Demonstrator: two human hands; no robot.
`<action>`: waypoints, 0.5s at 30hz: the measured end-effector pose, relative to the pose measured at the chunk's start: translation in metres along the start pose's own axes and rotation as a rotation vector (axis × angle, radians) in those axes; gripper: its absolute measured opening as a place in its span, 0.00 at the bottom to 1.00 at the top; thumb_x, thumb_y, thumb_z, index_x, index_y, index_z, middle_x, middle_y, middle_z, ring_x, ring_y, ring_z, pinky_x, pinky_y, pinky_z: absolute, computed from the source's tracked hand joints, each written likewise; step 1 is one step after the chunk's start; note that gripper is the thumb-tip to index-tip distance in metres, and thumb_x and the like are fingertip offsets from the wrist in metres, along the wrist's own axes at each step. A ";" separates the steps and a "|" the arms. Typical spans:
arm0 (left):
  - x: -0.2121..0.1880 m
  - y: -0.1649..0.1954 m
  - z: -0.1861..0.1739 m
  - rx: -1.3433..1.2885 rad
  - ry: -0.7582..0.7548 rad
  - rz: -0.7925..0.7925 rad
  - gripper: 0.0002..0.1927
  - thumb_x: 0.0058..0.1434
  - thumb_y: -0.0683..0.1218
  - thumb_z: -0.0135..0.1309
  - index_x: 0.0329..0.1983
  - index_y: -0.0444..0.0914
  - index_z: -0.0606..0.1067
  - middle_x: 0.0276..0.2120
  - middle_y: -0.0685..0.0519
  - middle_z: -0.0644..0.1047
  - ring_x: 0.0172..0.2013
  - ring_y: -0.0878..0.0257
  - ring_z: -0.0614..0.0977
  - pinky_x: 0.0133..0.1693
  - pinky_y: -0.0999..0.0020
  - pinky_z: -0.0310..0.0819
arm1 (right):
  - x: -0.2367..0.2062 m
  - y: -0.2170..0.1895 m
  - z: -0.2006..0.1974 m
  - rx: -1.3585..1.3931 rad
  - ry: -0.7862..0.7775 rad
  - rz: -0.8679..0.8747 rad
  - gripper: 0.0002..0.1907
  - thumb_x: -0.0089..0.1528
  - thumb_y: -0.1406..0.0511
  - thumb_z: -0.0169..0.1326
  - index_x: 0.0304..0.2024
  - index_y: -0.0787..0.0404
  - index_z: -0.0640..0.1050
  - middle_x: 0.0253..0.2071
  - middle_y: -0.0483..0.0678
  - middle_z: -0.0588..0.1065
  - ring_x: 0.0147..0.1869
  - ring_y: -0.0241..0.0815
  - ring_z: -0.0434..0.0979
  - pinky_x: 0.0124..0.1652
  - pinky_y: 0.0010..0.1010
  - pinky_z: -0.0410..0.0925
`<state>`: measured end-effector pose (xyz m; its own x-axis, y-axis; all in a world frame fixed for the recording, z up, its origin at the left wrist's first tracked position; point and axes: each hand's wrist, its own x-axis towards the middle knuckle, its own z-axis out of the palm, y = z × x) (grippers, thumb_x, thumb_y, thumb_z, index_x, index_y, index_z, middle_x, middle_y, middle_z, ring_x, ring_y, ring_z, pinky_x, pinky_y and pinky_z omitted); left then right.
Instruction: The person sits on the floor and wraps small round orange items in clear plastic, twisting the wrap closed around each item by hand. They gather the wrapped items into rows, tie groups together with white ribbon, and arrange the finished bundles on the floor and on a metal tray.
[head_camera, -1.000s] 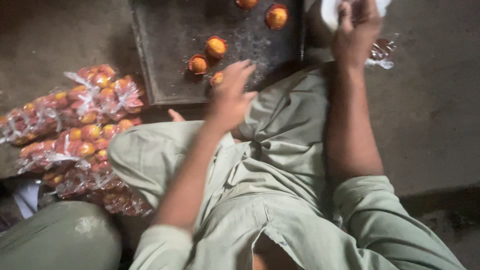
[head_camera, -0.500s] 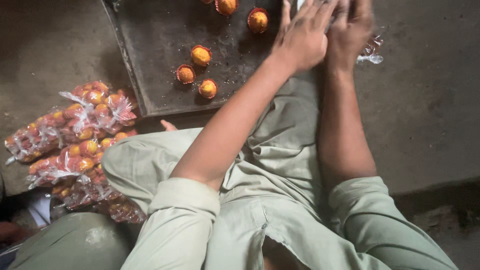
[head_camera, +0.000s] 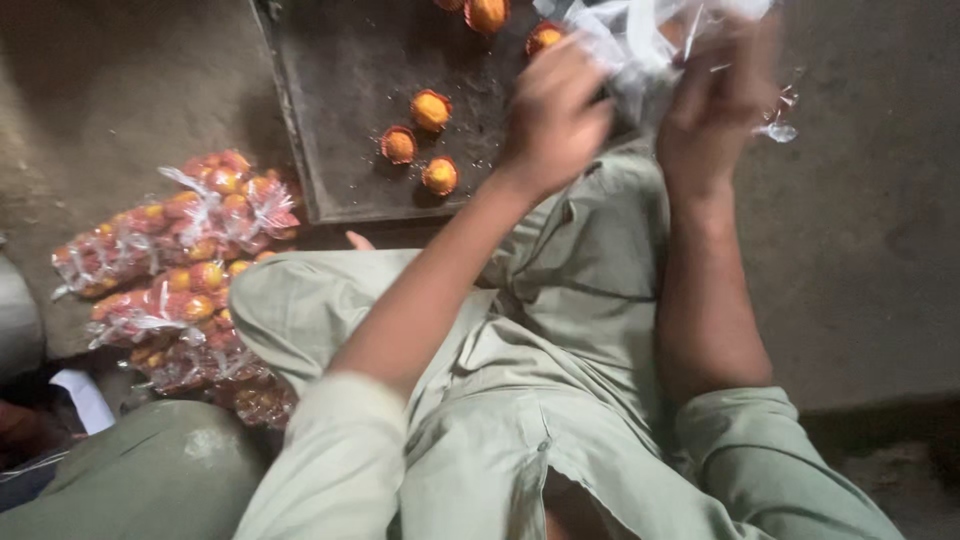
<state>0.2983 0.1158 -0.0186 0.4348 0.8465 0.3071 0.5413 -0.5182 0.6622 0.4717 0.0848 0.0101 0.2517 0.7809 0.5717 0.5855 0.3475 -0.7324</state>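
While both hands work a crinkled clear plastic bag (head_camera: 640, 45) above the dark flat metal tray (head_camera: 340, 110), the left hand (head_camera: 555, 120) and right hand (head_camera: 715, 110) pinching its film, the bag-opening step seems underway, and next calls for one small orange cupcake (head_camera: 431, 109).

One head-worn camera looks steeply down, close over lap and tray (head_camera: 330, 120).

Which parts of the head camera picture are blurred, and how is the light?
Head view: both hands, left hand and right hand, and the clear plastic bag are smeared by motion blur; the sweets on the dark tray look fairly sharp; light is dim and soft, without glare.
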 end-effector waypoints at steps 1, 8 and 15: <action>-0.027 0.005 -0.026 -0.026 0.093 -0.072 0.28 0.59 0.39 0.62 0.63 0.37 0.72 0.66 0.46 0.70 0.69 0.46 0.70 0.72 0.53 0.62 | -0.007 -0.001 0.006 -0.054 -0.134 -0.019 0.08 0.76 0.73 0.45 0.51 0.67 0.76 0.39 0.52 0.76 0.39 0.45 0.76 0.37 0.38 0.67; -0.163 0.064 -0.145 -0.024 -0.012 -0.133 0.49 0.53 0.49 0.66 0.75 0.34 0.57 0.73 0.35 0.54 0.75 0.39 0.52 0.72 0.41 0.47 | -0.103 -0.082 0.085 -0.245 -1.361 -0.153 0.16 0.57 0.63 0.58 0.49 0.53 0.78 0.33 0.55 0.79 0.36 0.59 0.80 0.36 0.49 0.71; -0.202 0.035 -0.153 0.167 -0.160 -0.155 0.30 0.62 0.47 0.57 0.69 0.43 0.69 0.64 0.49 0.72 0.71 0.50 0.66 0.69 0.32 0.48 | -0.126 -0.117 0.098 0.078 -1.190 -0.445 0.15 0.49 0.63 0.60 0.39 0.55 0.79 0.35 0.55 0.80 0.37 0.60 0.80 0.34 0.47 0.71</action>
<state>0.1197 -0.0550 0.0469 0.4384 0.8943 0.0898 0.7158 -0.4078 0.5669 0.2958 -0.0031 -0.0121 -0.8219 0.5570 0.1194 0.3839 0.6964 -0.6063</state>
